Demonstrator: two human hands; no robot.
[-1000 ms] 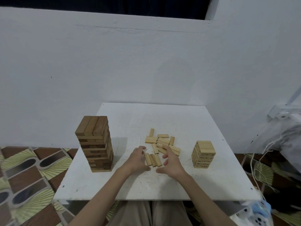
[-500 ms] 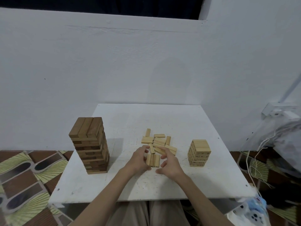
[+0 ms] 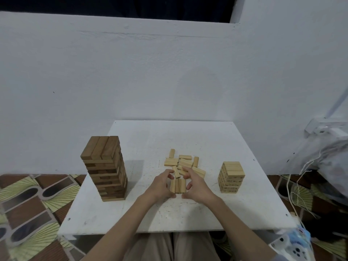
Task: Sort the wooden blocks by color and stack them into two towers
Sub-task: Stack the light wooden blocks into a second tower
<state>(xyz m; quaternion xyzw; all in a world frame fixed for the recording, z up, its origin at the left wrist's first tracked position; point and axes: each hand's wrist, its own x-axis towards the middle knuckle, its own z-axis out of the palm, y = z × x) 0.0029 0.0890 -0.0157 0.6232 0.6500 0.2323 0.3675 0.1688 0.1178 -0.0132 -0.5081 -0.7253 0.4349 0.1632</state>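
1. A white table stands against a white wall; patterned floor tiles show to the left, and a plastic bag with white cords sits off to the right.
2. On the table's left stands the dark tower, tall, its layers crossed and its top layer made of three dark brown blocks side by side.
3. On the right stands the light tower, much shorter and built of pale blocks.
4. Between the towers lies the loose pile of pale blocks, scattered flat at mixed angles (a few overlap).
5. Just in front of that pile, three pale blocks lie side by side in a tidy row, long sides touching.
6. The left hand curls round the row's left edge, thumb at the near end and fingers at the far end; the right hand mirrors it on the right edge, so both hands grip the row together.
7. The right hand's fingers reach over the nearest loose blocks, hiding part of the pile.
8. Nothing stands between the hands and either tower.
9. Compared with a second ago, the hands have drawn closer around the row, and the three blocks now sit squarer and tighter than before; both towers and the rest of the pile look unchanged.
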